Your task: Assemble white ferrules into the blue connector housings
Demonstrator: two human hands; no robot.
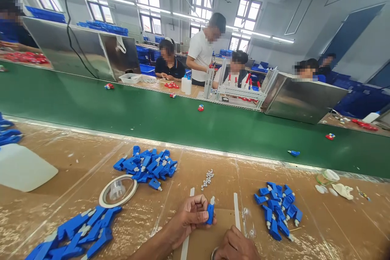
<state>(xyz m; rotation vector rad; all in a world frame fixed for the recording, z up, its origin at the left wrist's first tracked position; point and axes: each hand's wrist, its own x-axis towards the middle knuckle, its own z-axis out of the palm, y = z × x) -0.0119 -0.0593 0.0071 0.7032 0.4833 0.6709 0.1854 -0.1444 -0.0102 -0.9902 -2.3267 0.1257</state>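
Observation:
My left hand (195, 217) pinches a small blue plastic part (210, 213) between thumb and fingers, its whitish tip pointing up. To the right and lower, my right hand (236, 245) is curled closed near the bottom edge. A round, light-rimmed bit shows at its left side, and what lies in its fingers is hidden. Beyond my left hand is a little cluster of small white pieces (208, 179). One pile of blue parts (148, 165) lies farther left, another pile (277, 207) to the right, and larger blue parts (82, 229) at the lower left.
A green conveyor belt (146, 109) crosses ahead, carrying several small red pieces and one blue part (293, 153). A tape roll (103, 199) and a white jug (26, 168) stand left. A jar (327, 177) sits right. Several people work beyond the belt.

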